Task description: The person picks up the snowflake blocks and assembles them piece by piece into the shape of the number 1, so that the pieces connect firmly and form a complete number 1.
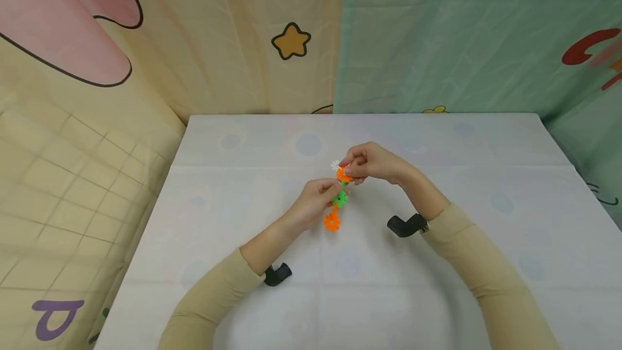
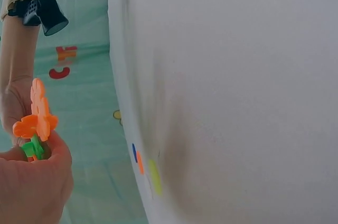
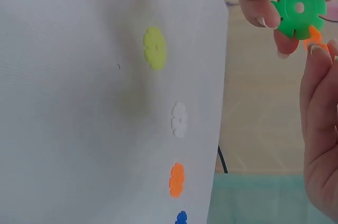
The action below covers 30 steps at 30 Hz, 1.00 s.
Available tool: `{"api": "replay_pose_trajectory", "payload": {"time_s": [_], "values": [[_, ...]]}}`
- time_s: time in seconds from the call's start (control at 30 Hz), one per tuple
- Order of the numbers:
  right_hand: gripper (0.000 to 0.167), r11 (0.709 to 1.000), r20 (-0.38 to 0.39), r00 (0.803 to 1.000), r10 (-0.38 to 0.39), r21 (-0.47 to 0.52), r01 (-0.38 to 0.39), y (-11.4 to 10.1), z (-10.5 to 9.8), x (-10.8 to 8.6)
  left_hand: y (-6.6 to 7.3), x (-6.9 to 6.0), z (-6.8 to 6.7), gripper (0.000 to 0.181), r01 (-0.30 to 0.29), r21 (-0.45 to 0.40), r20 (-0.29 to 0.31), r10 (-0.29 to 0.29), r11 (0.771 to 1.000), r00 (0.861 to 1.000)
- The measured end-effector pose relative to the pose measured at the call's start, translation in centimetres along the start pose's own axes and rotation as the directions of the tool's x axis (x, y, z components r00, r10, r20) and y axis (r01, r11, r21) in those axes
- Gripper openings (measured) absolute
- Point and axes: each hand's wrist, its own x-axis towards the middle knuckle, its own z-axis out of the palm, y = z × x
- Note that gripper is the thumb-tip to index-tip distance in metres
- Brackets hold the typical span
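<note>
A small chain of notched plastic discs is held between both hands above the table. My left hand [image 1: 313, 201] pinches it around a green disc [image 3: 301, 8]. Below those fingers hang orange pieces, one a flower-shaped orange disc [image 1: 332, 222]. At the upper end, my right hand [image 1: 374, 162] pinches another orange disc [image 1: 343, 175] with thumb and fingers, close to the left fingertips. In the left wrist view, orange pieces [image 2: 39, 110] stand out above the left hand with a bit of green [image 2: 33, 149] below. Fingers partly hide the joints between discs.
On the white-covered table [image 1: 252, 242] lie a white disc [image 3: 179, 120], a yellow disc [image 3: 155, 48], an orange disc [image 3: 177, 180] and a blue disc [image 3: 181, 217], roughly in a row near the far edge. Patterned curtains [image 1: 233, 42] stand behind the table.
</note>
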Motion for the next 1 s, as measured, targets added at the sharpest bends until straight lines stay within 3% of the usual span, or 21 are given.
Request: {"api": "replay_pose_trajectory", "payload": {"time_s": [0.13, 0.37, 0.6, 0.77, 1.0], "values": [[0.013, 0.999, -0.016, 1.000, -0.001, 0.040, 0.002, 0.1, 0.1, 0.1, 0.0, 0.3, 0.4, 0.031, 0.019, 0.003, -0.060, -0.019, 1.000, 0.998], [0.017, 0.995, -0.163, 0.987, 0.008, 0.102, 0.009, 0.4, 1.3, -0.4, 0.2, 0.2, 0.6, 0.028, -0.003, 0.083, -0.166, 0.016, 0.997, 0.986], [0.017, 0.998, -0.242, 0.970, -0.036, 0.046, 0.049, 0.5, 2.1, -0.7, 0.3, 0.2, 0.7, 0.027, -0.087, 0.182, -0.174, 0.119, 0.979, 0.978], [0.013, 0.997, -0.211, 0.975, -0.075, 0.001, 0.077, -0.3, 1.7, -0.8, 0.6, 0.2, 0.8, 0.027, -0.081, 0.186, -0.175, 0.114, 0.979, 0.978], [0.019, 0.996, -0.239, 0.970, -0.037, 0.073, 0.056, -0.1, 1.9, -0.8, 0.7, 0.2, 0.8, 0.027, -0.074, 0.147, -0.178, 0.100, 0.986, 0.979]]}}
